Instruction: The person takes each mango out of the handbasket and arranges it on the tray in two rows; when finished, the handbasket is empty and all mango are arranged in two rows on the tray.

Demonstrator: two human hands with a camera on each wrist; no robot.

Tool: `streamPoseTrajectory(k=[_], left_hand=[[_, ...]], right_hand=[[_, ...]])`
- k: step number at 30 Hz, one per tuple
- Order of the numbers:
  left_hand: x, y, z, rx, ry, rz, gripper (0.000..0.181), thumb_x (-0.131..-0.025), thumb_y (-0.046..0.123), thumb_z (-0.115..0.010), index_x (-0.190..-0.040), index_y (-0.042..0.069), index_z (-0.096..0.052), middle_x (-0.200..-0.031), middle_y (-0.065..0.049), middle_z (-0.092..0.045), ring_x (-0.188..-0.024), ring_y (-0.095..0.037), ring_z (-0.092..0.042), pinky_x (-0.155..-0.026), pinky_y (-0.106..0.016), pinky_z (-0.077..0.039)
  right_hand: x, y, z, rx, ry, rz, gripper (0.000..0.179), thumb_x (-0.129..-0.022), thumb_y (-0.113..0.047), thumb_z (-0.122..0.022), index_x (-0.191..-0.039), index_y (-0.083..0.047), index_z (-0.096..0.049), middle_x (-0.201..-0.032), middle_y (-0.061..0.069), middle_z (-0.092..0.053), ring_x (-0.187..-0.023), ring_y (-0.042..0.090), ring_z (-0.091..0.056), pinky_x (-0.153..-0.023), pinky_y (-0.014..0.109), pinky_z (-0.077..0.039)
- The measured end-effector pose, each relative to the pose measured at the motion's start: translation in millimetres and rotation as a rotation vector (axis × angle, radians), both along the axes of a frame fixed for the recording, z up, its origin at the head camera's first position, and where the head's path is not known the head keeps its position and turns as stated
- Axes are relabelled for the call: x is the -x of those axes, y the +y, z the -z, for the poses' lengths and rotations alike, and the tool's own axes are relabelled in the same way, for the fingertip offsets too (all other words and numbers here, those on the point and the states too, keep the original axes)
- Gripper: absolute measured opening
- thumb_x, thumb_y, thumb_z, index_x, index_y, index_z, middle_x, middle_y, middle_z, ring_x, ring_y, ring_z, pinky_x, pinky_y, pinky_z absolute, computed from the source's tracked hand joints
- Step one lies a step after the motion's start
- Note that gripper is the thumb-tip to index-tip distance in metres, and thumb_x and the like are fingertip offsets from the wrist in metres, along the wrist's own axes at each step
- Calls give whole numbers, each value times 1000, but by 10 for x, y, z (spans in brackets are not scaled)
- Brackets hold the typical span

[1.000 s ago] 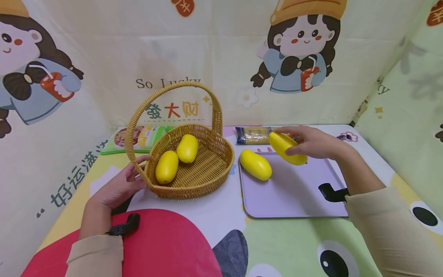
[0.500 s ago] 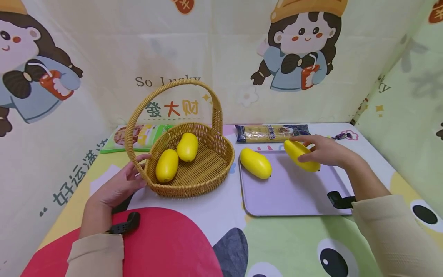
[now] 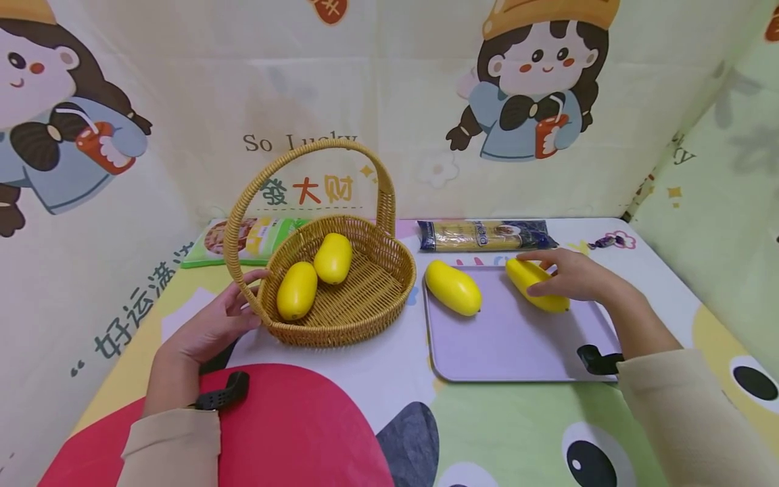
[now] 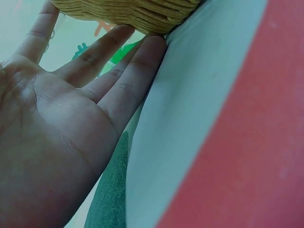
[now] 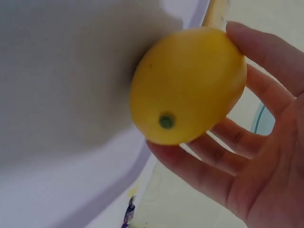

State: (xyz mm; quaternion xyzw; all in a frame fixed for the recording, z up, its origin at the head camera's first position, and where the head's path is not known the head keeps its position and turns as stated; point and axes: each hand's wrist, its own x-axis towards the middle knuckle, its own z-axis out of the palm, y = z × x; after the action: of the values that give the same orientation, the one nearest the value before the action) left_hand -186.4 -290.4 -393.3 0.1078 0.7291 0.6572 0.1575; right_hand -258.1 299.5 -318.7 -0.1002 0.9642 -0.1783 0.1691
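My right hand (image 3: 578,274) grips a yellow mango (image 3: 523,276) low over the right part of the lilac tray (image 3: 487,355). In the right wrist view, thumb and fingers spread around the mango (image 5: 190,85), whose green stem nub faces the camera. Another mango (image 3: 453,289) lies at the tray's left edge. To the left stands a wicker basket (image 3: 341,333) with a tall handle; two mangoes (image 3: 297,291) rest inside on its left side. At the basket's left wall is my left hand (image 3: 209,325). Its fingers reach out straight, fingertips against the wicker in the left wrist view.
Behind the tray lies a pack of spaghetti (image 3: 487,235), with a small purple wrapped item (image 3: 608,241) to its right. A green and white food bag (image 3: 234,242) sits behind the basket. Patterned cloth walls enclose the table's back and sides.
My right hand has carried the mango rightward and down toward the tray, uncovering the spaghetti pack. The left hand and basket have stayed in place.
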Motion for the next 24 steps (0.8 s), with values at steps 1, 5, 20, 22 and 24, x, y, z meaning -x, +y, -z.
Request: streamPoseTrajectory(k=[1,5,20,22,24], left_hand=[[0,2,-1,-2,-1,1,72,-94,6,-65,-155,32,-35,-156,3,-34,-134,-8,-43,-101,-19,-50],[0,6,-8,-13,-1,5,72,-94,6,-65,-154,32,-35,-153,2,-38,-131,-9,-47,-101,-20,-50],[24,11,0,8,-11,-7,73,-94,7,-66,-155,32,-34,-155,2,-36,-134,-10,-44,-101,-19,-49],[24,12,-5,15,-15,-8,74,-94,7,-66,-155,33,-34,-156,2,-35,-134,-10,-43,-101,-19,-49],[26,10,-8,25,-17,-11,75,-94,7,-67,-155,34,-33,-157,2,-34,-134,-10,-42,-101,-19,-49]], right_hand=[[-4,-6,5,-10,14,-1,72,-91,-32,-76,-154,-13,-47,-138,34,-51,-118,47,-53,-91,59,-54],[-12,-40,14,-55,53,14,72,-90,-29,-78,-153,-11,-48,-139,35,-50,-118,49,-51,-96,66,-50],[-36,-90,3,-96,101,-23,66,-92,-29,-75,-150,-10,-51,-141,34,-53,-118,49,-54,-96,67,-49],[-36,-95,-4,-100,97,-24,66,-92,-30,-75,-151,-10,-51,-141,34,-54,-118,49,-54,-96,66,-50],[-37,-99,-12,-109,94,-25,67,-92,-30,-74,-151,-11,-51,-141,34,-53,-119,50,-53,-97,68,-49]])
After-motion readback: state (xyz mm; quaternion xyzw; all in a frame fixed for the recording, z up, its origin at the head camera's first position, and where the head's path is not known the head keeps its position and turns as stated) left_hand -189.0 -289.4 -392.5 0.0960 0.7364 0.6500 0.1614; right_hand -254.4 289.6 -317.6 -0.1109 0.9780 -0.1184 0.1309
